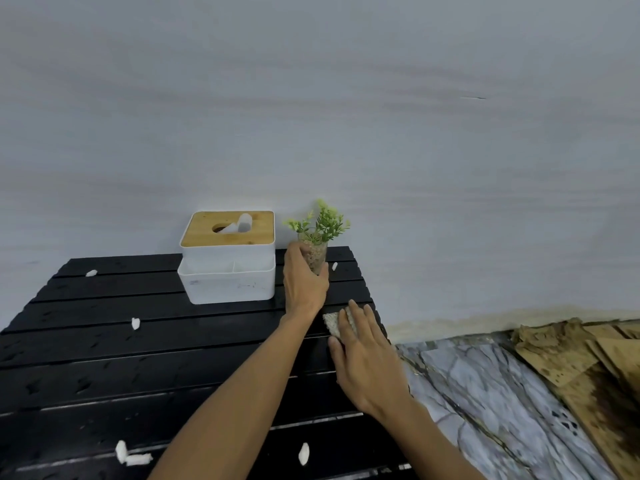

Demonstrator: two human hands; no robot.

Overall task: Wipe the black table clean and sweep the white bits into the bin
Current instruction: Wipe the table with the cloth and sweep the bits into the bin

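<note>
The black slatted table (104, 358) fills the lower left. Several white bits lie on it: one at the far left (91, 273), one mid-left (135, 323), a pair near the front (129, 454), one at front centre (303, 453) and one beside the plant (334, 266). My left hand (303, 282) is wrapped around a small glass vase with a green plant (320, 230) at the table's far right. My right hand (363, 358) presses flat on a beige cloth (332, 323) at the right edge.
A white tissue box with a wooden lid (227, 258) stands at the back of the table, just left of the vase. A grey wall rises behind. Marbled floor (485, 393) and brown cardboard (588, 358) lie to the right. No bin is in view.
</note>
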